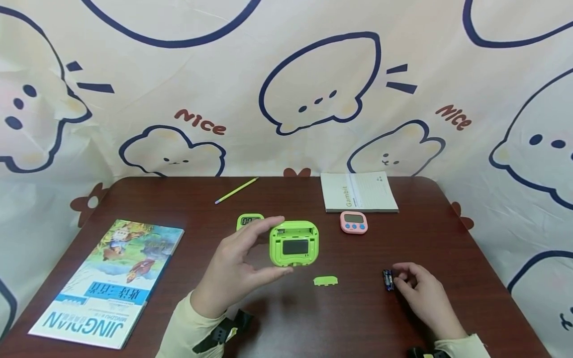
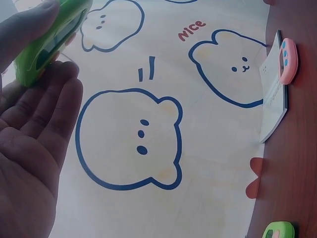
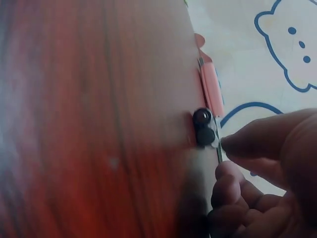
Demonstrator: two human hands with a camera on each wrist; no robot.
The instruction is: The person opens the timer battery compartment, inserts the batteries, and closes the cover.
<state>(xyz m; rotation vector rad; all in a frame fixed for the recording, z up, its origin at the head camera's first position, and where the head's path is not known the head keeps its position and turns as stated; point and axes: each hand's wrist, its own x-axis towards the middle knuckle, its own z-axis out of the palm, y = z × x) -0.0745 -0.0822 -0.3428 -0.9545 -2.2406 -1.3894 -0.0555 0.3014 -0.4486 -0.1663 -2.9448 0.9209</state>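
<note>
In the head view my left hand (image 1: 239, 271) holds a green digital timer (image 1: 294, 256) upright between thumb and fingers. Its back faces me, with the battery compartment uncovered. The left wrist view shows the same timer (image 2: 42, 49) side-on in the hand. A small green battery cover (image 1: 325, 281) lies on the table below the timer. To the right, two dark batteries (image 1: 388, 280) lie side by side. My right hand (image 1: 421, 293) is beside them, fingertips at their right side; in the right wrist view the batteries (image 3: 203, 129) are not between the fingers, which are loosely bent.
Behind my left hand is a second green timer (image 1: 245, 219), partly hidden. A pink timer (image 1: 353, 223) sits before a notebook (image 1: 371, 194) at the back. A yellow-green pencil (image 1: 237, 190) lies at the back, and a book (image 1: 107, 283) at the left. A patterned curtain hangs behind the table.
</note>
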